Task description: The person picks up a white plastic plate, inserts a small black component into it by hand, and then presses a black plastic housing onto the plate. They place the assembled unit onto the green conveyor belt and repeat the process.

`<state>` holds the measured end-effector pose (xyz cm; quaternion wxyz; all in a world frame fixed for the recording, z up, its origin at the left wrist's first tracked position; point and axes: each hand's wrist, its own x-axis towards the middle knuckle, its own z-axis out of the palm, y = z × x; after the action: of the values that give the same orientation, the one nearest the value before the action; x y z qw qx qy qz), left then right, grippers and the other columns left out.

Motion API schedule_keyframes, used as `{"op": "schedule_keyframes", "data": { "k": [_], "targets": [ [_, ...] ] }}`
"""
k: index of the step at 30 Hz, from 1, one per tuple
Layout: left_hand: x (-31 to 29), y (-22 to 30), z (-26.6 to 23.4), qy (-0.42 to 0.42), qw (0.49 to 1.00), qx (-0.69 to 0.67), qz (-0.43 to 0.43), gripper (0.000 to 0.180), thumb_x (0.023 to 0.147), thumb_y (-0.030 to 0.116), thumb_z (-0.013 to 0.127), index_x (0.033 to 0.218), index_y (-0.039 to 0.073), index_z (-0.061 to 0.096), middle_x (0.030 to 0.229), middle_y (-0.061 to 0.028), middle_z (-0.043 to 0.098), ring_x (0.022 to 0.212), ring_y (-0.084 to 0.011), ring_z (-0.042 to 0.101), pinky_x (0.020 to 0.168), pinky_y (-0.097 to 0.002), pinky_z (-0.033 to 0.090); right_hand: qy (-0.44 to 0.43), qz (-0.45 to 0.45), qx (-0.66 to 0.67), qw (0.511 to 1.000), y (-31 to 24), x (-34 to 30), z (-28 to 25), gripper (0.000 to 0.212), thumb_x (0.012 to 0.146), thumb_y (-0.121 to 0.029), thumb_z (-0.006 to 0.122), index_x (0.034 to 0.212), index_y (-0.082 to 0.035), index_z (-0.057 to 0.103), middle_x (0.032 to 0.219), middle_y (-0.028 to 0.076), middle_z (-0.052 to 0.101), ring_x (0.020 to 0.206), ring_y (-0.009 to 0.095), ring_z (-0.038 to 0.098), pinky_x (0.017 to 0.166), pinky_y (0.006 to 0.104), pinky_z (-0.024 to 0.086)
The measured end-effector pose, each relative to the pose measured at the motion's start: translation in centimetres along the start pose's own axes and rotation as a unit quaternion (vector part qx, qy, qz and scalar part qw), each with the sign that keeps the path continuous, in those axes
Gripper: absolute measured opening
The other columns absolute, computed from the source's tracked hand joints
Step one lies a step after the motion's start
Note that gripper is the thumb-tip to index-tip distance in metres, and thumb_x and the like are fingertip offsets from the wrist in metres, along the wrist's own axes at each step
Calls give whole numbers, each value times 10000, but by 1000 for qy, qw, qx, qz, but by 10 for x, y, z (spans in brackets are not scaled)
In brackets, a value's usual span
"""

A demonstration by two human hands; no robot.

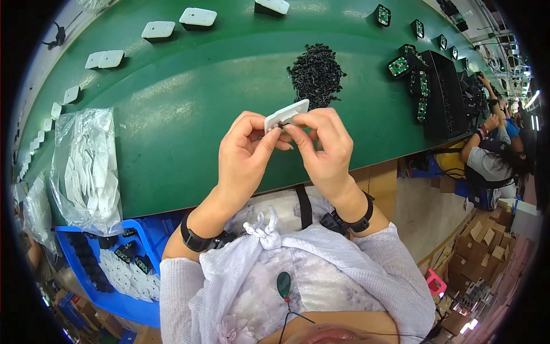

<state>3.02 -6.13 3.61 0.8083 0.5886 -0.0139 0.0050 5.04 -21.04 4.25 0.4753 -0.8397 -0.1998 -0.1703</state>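
Over the near edge of the green table (189, 86), both of my hands are raised around a white plastic cover (294, 109). My left hand (242, 153) grips the cover by its left end between thumb and fingers. With thumb and forefinger, my right hand (327, 148) pinches a small black part (281, 125) against the cover's inner face; its exact shape is mostly hidden by the fingertips. Just beyond my hands lies a heap of small black parts (316, 73), like those in my fingers.
A clear bag of white covers (86, 166) lies at left, above a blue bin (109, 301) holding white and black parts. White-topped black housings (198, 18) line the far edge. Housings with green circuit boards (399, 66) stand by a black box (442, 86) at right. Other people (492, 155) sit beyond.
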Motion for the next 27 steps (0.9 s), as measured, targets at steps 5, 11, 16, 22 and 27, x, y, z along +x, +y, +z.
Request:
{"op": "schedule_keyframes", "data": {
  "k": [5, 11, 16, 22, 27],
  "targets": [
    [1, 4, -2, 13, 999, -38, -35, 46, 919, 9, 546, 940, -28, 527, 887, -92, 613, 762, -149, 650, 707, -255, 532, 4, -37, 36, 999, 4, -1, 6, 193, 787, 43, 674, 966, -28, 660, 890, 81, 563, 729, 144, 576, 554, 239, 488],
    [-1, 2, -3, 25, 997, -51, -42, 61, 924, 17, 542, 968, -24, 533, 868, -101, 637, 762, -143, 647, 716, -260, 529, 12, -67, 39, 997, 12, -3, 11, 184, 784, 45, 676, 950, -32, 651, 892, 82, 553, 708, 146, 563, 578, 240, 498],
    [0, -4, -5, 18, 999, -13, -33, 79, 925, 23, 542, 956, -49, 550, 915, -86, 583, 759, -142, 645, 701, -249, 535, -13, -54, 61, 997, 16, -4, 13, 194, 780, 37, 687, 955, -33, 642, 894, 78, 550, 736, 143, 564, 575, 240, 490],
    [2, -8, -7, 16, 998, 53, -32, 107, 916, 24, 556, 955, -75, 568, 929, -73, 528, 754, -144, 644, 663, -238, 541, -82, 73, 171, 979, 19, 0, 10, 135, 804, 4, 679, 925, -20, 624, 907, 55, 529, 762, 107, 544, 615, 226, 462],
    [1, -16, -8, 19, 990, 141, -16, 117, 916, 25, 556, 981, -72, 564, 926, -81, 560, 741, -139, 643, 621, -235, 544, -114, 159, 186, 963, 15, 0, 12, 120, 820, -12, 666, 919, -3, 600, 911, 34, 521, 759, 85, 523, 646, 214, 435]
  ]
}}
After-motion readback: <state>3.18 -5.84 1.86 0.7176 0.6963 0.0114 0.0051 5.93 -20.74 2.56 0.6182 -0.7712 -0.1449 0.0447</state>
